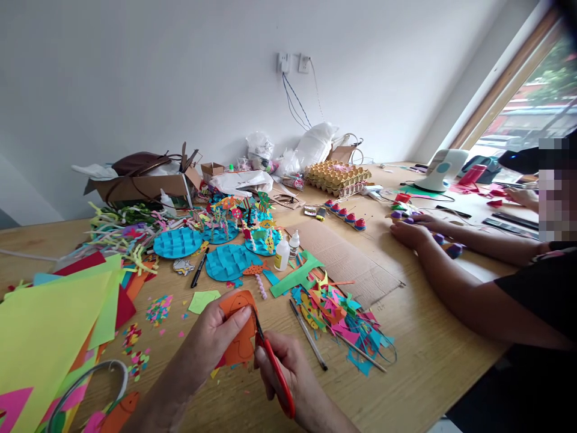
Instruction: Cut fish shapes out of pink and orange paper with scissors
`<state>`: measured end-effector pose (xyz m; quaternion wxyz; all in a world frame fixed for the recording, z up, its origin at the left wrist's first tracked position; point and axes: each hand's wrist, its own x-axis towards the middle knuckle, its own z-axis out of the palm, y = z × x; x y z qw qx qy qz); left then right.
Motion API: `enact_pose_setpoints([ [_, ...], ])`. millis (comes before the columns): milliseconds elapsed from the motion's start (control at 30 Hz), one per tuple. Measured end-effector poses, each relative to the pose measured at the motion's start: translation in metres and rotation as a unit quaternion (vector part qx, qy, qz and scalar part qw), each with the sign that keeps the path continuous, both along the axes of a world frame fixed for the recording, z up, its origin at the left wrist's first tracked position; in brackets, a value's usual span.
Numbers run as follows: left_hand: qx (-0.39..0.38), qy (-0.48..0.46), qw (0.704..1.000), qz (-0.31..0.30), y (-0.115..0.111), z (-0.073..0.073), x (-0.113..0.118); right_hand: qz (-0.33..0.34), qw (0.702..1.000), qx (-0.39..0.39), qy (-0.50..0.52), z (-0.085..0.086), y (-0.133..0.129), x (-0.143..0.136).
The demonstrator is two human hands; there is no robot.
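My left hand point(211, 334) pinches a piece of orange paper point(241, 349) with a fish-like outline drawn on it, thumb on top. My right hand point(288, 367) is closed round the red handles of a pair of scissors point(276, 370). The dark blades meet the paper's right edge; how far apart they are is hard to tell. Just beyond lie a yellow-green paper scrap point(204, 301) and a blue paper disc point(232, 263) with an orange paper fish point(255, 270) at its edge. A grey pen point(309, 335) rests right of the scissors.
Paper scraps point(342, 316) lie to the right, beside a cardboard sheet point(347, 258). Two glue bottles point(282, 255) stand mid-table. Coloured sheets point(49, 337) and a tape roll point(119, 385) are at left. Egg trays point(338, 174) stand behind. A co-worker's hands point(410, 231) work at right.
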<state>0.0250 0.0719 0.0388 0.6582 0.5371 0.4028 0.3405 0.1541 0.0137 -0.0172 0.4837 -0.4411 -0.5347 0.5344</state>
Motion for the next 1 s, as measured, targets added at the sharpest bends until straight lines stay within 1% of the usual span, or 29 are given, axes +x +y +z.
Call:
enact_pose_setpoints([
  [133,-0.003,-0.003,1.0,-0.004,0.001,-0.001,0.0,-0.001,1.0,0.006,-0.015,-0.002,-0.001,0.001],
  [300,-0.006,0.0,1.0,0.0,0.002,-0.005,-0.002,-0.006,0.999,0.006,-0.036,-0.004,0.0,0.002],
  [400,-0.003,0.021,1.0,0.016,0.003,-0.009,-0.005,-0.01,0.999,0.009,-0.041,-0.005,0.0,0.003],
  [500,0.0,0.036,0.999,0.032,0.004,-0.01,-0.005,-0.01,1.0,0.002,-0.03,-0.005,0.0,0.002],
  [700,0.01,0.022,0.999,0.032,0.001,-0.009,0.0,-0.003,1.0,-0.008,0.004,-0.002,0.0,0.0],
  [1000,-0.001,0.011,1.0,0.02,0.0,-0.012,0.001,-0.01,1.0,-0.004,-0.004,-0.003,-0.001,0.002],
])
